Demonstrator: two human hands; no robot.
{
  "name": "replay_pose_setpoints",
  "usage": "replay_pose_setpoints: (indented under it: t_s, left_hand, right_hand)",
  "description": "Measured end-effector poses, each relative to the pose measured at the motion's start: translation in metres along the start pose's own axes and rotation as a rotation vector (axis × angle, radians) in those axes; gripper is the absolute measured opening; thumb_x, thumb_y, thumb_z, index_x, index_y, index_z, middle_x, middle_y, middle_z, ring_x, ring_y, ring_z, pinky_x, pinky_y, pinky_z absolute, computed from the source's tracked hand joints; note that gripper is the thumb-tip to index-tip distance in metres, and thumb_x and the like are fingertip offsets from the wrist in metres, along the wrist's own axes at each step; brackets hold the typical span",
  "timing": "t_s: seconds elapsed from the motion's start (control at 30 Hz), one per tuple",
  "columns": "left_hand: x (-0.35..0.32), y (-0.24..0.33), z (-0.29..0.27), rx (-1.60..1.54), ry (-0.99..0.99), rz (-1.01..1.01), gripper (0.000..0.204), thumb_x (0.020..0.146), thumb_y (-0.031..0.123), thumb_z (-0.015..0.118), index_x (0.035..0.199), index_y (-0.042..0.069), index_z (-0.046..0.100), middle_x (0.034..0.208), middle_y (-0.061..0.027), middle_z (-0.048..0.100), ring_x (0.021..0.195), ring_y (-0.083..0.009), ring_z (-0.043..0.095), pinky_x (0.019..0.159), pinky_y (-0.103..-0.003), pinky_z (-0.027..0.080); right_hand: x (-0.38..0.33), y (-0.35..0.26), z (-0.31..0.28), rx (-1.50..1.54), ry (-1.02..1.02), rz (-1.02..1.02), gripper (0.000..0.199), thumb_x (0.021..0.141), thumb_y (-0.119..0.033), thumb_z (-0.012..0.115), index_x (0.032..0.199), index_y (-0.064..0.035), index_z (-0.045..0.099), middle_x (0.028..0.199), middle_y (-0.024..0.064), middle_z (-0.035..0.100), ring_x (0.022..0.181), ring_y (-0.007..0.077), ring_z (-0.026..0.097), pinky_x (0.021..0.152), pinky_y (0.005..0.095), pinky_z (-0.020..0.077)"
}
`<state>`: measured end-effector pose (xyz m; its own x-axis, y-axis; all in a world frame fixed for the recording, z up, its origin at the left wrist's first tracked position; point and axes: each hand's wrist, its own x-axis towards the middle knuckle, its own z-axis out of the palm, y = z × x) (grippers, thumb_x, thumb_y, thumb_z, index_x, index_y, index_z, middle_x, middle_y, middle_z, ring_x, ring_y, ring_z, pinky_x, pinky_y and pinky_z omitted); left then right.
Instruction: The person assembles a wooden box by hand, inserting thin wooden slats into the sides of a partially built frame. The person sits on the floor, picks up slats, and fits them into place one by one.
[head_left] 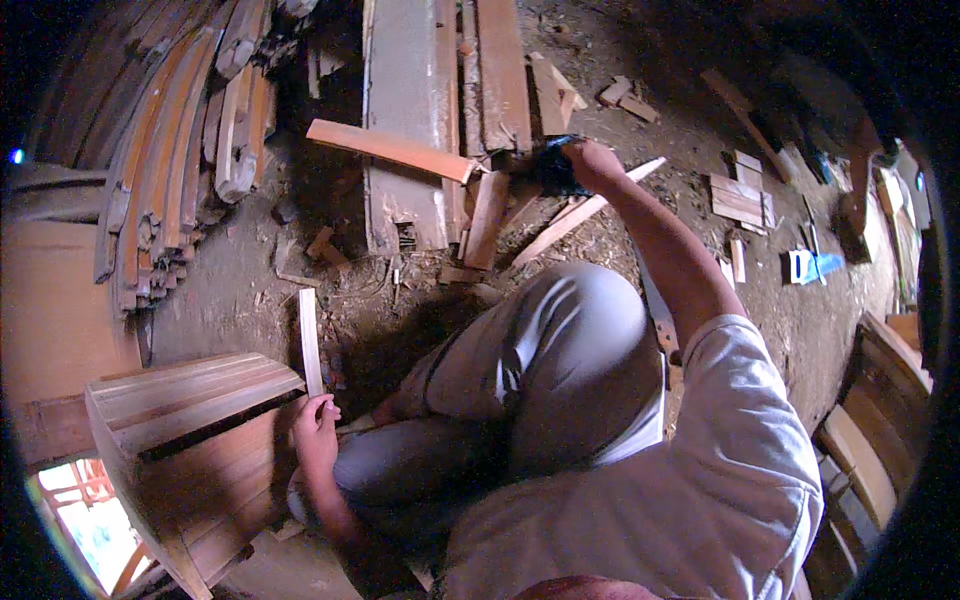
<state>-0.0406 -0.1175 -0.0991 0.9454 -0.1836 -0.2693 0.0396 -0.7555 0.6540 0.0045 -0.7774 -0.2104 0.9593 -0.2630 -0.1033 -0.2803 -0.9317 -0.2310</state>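
My left hand [316,418] is closed round the lower end of a narrow, pale wooden strip [309,340], which points away from me. Just left of it stands a slatted wooden box-like piece [215,400] with a dark gap along its upper edge. My right arm stretches far forward, and my right hand [594,166] is closed on a dark blue-black object [562,168]; its kind is hard to make out in shadow. Beside that object, an orange-brown board [390,150] lies across a wide plank [408,90]. A pointed wood offcut [575,225] lies just below my right hand.
Stacked timber [180,150] fills the far left. A blue handsaw with a white handle [812,267] lies on the dirt floor at right, near several small boards [737,198]. Wood scraps and shavings are scattered about. More boards [862,455] stand at lower right.
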Motion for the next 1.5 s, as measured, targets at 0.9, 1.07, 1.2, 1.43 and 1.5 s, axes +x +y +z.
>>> replay_pose_setpoints:
  t_s: [0.9, 1.07, 1.2, 1.43, 1.5]
  left_hand:
    - [0.014, -0.005, -0.003, -0.144, -0.115, -0.225, 0.023, 0.099, 0.021, 0.058, 0.108, 0.001, 0.064, 0.081, -0.0078, 0.067, 0.075, -0.0149, 0.065, 0.071, -0.029, 0.051]
    - [0.011, -0.012, -0.002, -0.134, -0.108, -0.239, 0.023, 0.099, 0.023, 0.058, 0.107, 0.002, 0.064, 0.082, -0.0074, 0.068, 0.073, -0.0148, 0.065, 0.067, -0.028, 0.049]
    - [0.015, -0.013, -0.001, -0.089, -0.124, -0.249, 0.024, 0.099, 0.026, 0.058, 0.107, 0.004, 0.064, 0.082, -0.0067, 0.068, 0.073, -0.0145, 0.065, 0.064, -0.027, 0.047]
    - [0.012, -0.021, 0.000, -0.145, -0.125, -0.273, 0.027, 0.099, 0.028, 0.058, 0.108, 0.004, 0.063, 0.083, -0.0061, 0.068, 0.073, -0.0138, 0.065, 0.062, -0.028, 0.045]
    - [0.013, -0.018, -0.001, -0.134, -0.128, -0.280, 0.027, 0.099, 0.028, 0.058, 0.109, 0.004, 0.063, 0.082, -0.0062, 0.068, 0.073, -0.0137, 0.065, 0.062, -0.028, 0.045]
  right_hand:
    - [0.007, 0.031, 0.042, 0.140, 0.168, 0.078, 0.029, 0.078, -0.004, 0.054, 0.103, -0.0064, 0.069, 0.092, 0.0251, 0.068, 0.090, 0.0423, 0.067, 0.079, 0.0475, 0.0542]
    - [0.001, 0.030, 0.035, 0.202, 0.217, 0.121, 0.024, 0.080, -0.013, 0.061, 0.101, -0.0087, 0.072, 0.091, 0.0226, 0.068, 0.086, 0.0404, 0.068, 0.078, 0.0468, 0.0546]
    - [0.005, 0.045, 0.039, 0.206, 0.278, 0.216, 0.020, 0.078, -0.019, 0.068, 0.094, -0.0104, 0.075, 0.090, 0.0192, 0.070, 0.084, 0.0368, 0.069, 0.077, 0.0428, 0.0554]
    - [0.001, 0.030, 0.022, 0.292, 0.191, 0.242, 0.024, 0.077, -0.025, 0.074, 0.098, -0.0137, 0.077, 0.090, 0.0153, 0.072, 0.082, 0.0327, 0.071, 0.078, 0.0404, 0.0554]
    - [-0.001, 0.029, 0.023, 0.290, 0.178, 0.243, 0.024, 0.077, -0.027, 0.075, 0.098, -0.0139, 0.077, 0.089, 0.0152, 0.072, 0.082, 0.0322, 0.071, 0.078, 0.0402, 0.0553]
